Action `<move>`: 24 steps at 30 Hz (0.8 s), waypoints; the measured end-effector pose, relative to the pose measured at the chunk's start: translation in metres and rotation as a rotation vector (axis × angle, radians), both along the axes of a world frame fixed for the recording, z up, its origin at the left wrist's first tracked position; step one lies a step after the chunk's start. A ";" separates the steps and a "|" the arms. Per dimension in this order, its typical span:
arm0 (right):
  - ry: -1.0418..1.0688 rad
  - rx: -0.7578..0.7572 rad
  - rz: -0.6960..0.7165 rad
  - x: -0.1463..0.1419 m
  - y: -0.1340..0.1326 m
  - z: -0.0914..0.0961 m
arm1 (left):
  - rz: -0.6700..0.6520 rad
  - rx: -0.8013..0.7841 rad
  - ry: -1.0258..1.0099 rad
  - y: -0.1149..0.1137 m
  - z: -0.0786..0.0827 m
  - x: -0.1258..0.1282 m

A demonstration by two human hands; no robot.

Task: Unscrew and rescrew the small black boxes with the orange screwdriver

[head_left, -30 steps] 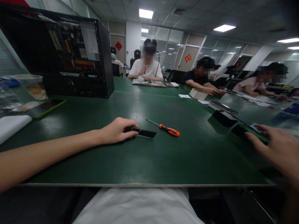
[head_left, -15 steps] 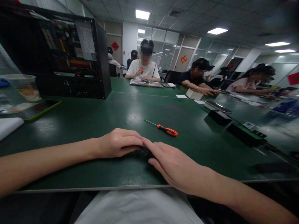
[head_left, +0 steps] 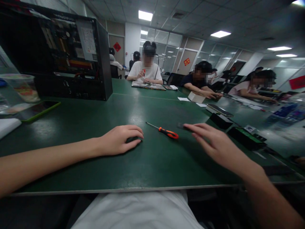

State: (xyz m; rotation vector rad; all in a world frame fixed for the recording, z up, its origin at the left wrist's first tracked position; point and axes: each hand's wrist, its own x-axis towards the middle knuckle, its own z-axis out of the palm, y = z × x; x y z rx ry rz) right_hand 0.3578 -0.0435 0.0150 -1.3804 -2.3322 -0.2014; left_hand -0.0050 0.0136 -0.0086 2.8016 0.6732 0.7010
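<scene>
My left hand (head_left: 122, 140) rests on the green table (head_left: 133, 171), fingers loosely curved and thumb apart from them. The gap inside it is dark, and I make out no held object there. My right hand (head_left: 216, 144) is over the table to the right, its fingers stretched forward. At its fingertips is a small dark piece (head_left: 180, 125), too blurred to name. Between my hands lies a screwdriver (head_left: 168, 132) with an orange and black handle, its metal shaft pointing to the far left. Neither hand touches it.
A black computer case (head_left: 105, 60) stands open-sided at the left, near a clear plastic cup (head_left: 26, 89) and a green-edged phone (head_left: 40, 111). Black boxes (head_left: 246, 138) and another phone (head_left: 219, 110) lie at the right. A person in white (head_left: 145, 71) works across the table.
My hands have parted. The right moved away to the right and forward, with a small dark piece at its fingertips. The left stayed nearly in place. The screwdriver still lies on the table.
</scene>
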 end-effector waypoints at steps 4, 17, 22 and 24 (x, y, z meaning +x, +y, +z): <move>-0.076 0.134 -0.517 0.087 0.011 0.008 | -0.007 -0.021 0.007 0.004 -0.001 -0.001; -0.167 -0.048 -1.055 0.194 0.016 -0.041 | -0.011 -0.002 0.021 0.004 -0.001 0.000; -0.294 -0.023 -0.958 0.200 0.018 -0.049 | -0.018 0.007 0.035 0.004 -0.002 0.000; -0.314 -0.020 -0.925 0.203 0.018 -0.050 | -0.021 0.011 0.035 0.005 -0.002 0.000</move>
